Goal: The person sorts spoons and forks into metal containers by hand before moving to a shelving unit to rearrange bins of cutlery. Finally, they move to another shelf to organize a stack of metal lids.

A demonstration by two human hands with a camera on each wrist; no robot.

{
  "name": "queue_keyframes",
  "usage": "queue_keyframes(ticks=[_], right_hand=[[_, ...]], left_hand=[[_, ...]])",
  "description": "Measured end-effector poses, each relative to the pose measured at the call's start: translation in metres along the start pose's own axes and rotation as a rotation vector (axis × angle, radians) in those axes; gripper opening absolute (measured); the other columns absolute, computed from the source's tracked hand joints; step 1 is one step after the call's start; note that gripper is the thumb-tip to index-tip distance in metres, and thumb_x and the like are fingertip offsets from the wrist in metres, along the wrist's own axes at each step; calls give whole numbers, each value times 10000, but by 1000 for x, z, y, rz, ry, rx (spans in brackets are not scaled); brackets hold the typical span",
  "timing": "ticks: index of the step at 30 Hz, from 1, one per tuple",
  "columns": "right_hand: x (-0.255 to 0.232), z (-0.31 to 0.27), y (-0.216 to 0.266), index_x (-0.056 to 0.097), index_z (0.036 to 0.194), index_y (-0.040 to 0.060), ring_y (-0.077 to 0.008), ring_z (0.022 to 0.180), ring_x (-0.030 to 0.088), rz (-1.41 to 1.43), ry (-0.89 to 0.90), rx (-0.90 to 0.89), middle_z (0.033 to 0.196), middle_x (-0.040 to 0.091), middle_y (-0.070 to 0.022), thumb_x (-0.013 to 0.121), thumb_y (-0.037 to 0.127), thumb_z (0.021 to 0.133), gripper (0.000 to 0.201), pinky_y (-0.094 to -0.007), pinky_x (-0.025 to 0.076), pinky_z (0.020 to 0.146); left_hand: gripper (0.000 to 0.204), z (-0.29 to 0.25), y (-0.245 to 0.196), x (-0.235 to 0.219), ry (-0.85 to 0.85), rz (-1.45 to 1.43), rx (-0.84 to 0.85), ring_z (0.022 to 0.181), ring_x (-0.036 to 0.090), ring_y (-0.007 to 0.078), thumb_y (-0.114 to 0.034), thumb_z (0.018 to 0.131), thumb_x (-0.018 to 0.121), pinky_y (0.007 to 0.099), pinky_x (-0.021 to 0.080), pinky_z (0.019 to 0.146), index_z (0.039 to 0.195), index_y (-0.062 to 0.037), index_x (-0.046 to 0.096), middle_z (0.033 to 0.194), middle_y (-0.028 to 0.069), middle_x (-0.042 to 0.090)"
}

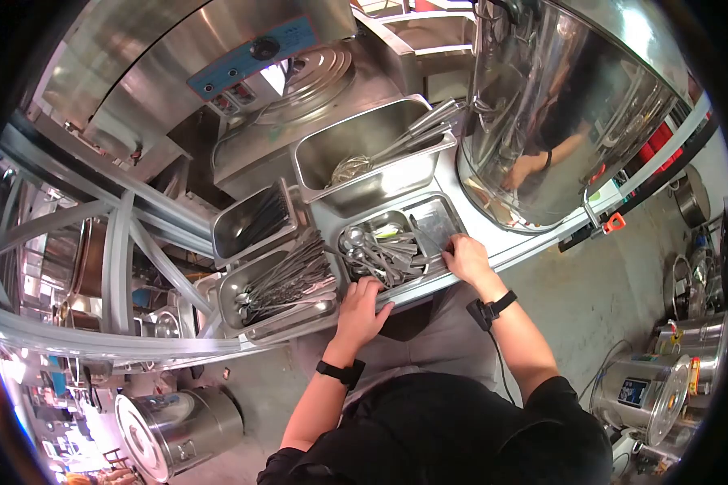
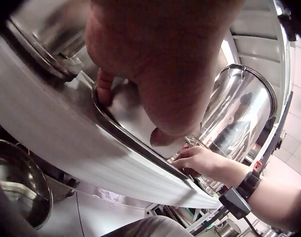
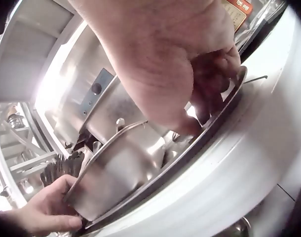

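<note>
A small steel container (image 1: 396, 217) of spoons and other metal utensils (image 1: 384, 250) sits within a larger steel pan (image 1: 453, 212). At the front left corner, my left hand (image 1: 361, 314) grips the small container, fingers over its end and thumb along its side. The right wrist view shows the container's wall (image 3: 118, 170) standing above the pan's rim (image 3: 209, 131), with the left hand (image 3: 49, 205) at its far end. My right hand (image 1: 467, 260) reaches into the pan's front right side, fingers bent downward. Its fingertips are partly hidden, and I cannot tell whether they hold anything.
Left of the pan are trays of chopsticks and utensils (image 1: 287, 279) and dark-handled utensils (image 1: 255, 218). Behind stands a deep pan (image 1: 396, 182) with whisks (image 1: 360, 166). A tall steel drum (image 1: 542, 113) rises at right. The counter's front edge (image 1: 526, 242) runs before my body.
</note>
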State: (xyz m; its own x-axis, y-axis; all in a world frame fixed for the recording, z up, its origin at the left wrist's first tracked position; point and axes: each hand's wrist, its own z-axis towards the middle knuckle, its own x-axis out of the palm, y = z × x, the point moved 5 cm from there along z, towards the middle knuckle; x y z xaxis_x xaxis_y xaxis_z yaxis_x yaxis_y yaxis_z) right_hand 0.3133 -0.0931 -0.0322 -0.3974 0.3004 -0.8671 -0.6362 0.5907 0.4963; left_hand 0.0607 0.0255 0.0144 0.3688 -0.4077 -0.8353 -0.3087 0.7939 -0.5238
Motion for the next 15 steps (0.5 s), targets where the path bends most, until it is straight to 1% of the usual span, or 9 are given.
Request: queue_keyframes(ticks=[3, 5, 6, 7, 9, 10, 11, 14, 15], right_hand=[[-11, -1, -5, 733, 977, 27, -394, 990, 721, 60, -36, 49, 1009, 751, -179, 764, 211, 878, 212, -491, 566, 886], [-22, -4, -12, 733, 984, 26, -395, 970, 724, 226, -129, 160, 953, 748, -194, 761, 182, 896, 181, -484, 561, 863], [-32, -7, -4, 712, 967, 6, -403, 941, 721, 292, -195, 162, 917, 740, -207, 760, 140, 898, 158, -478, 553, 838], [-32, -7, 0, 712, 967, 6, -403, 941, 721, 293, -191, 161, 917, 740, -207, 760, 140, 898, 158, -478, 553, 838], [-37, -5, 7, 689, 958, -14, -416, 918, 717, 387, -310, 130, 926, 734, -220, 752, 104, 903, 145, -479, 550, 823], [-37, -6, 12, 674, 955, -27, -407, 843, 702, 421, -414, 90, 909, 718, -215, 740, 80, 915, 132, -464, 544, 789], [-37, -5, 16, 674, 955, -27, -407, 843, 702, 426, -415, 88, 909, 718, -215, 740, 80, 915, 132, -464, 544, 789], [-44, -4, 31, 675, 951, -19, -308, 709, 650, 573, -530, 38, 844, 673, -170, 751, 65, 910, 121, -410, 524, 700], [-42, -4, 36, 675, 951, -19, -308, 709, 650, 581, -527, 31, 844, 673, -170, 751, 65, 910, 121, -410, 524, 700]], left_hand=[[341, -1, 6, 3, -27, -2, 21, 1106, 591, 370, -177, 876, 785, 452, 509, 934, 1130, -22, 619, 1234, 129, 622], [330, -2, 6, 3, -44, -5, 15, 1096, 589, 357, -181, 877, 785, 459, 510, 929, 1122, -32, 622, 1214, 114, 621], [318, -2, 4, 2, -50, -11, 15, 1086, 586, 343, -186, 878, 784, 466, 511, 924, 1113, -42, 624, 1195, 100, 619], [318, -2, 3, 1, -50, -10, 10, 1086, 586, 343, -186, 878, 784, 466, 511, 924, 1113, -42, 624, 1195, 100, 619], [314, -2, -1, -1, -45, -4, 24, 1084, 591, 369, -154, 877, 775, 455, 511, 919, 1110, -15, 616, 1210, 131, 618], [314, -2, 0, 0, -43, 0, 25, 1084, 591, 369, -154, 877, 775, 455, 511, 919, 1110, -15, 616, 1210, 131, 618], [320, -1, 1, 1, -36, 10, 22, 1083, 591, 370, -154, 872, 776, 454, 512, 917, 1111, -17, 614, 1210, 131, 618], [329, -1, 3, 2, -33, 26, 15, 1083, 592, 371, -155, 864, 778, 453, 512, 915, 1112, -19, 610, 1209, 132, 617], [332, -1, 3, 3, -30, 21, 18, 1083, 592, 371, -156, 860, 779, 453, 512, 915, 1111, -20, 609, 1208, 132, 617]])
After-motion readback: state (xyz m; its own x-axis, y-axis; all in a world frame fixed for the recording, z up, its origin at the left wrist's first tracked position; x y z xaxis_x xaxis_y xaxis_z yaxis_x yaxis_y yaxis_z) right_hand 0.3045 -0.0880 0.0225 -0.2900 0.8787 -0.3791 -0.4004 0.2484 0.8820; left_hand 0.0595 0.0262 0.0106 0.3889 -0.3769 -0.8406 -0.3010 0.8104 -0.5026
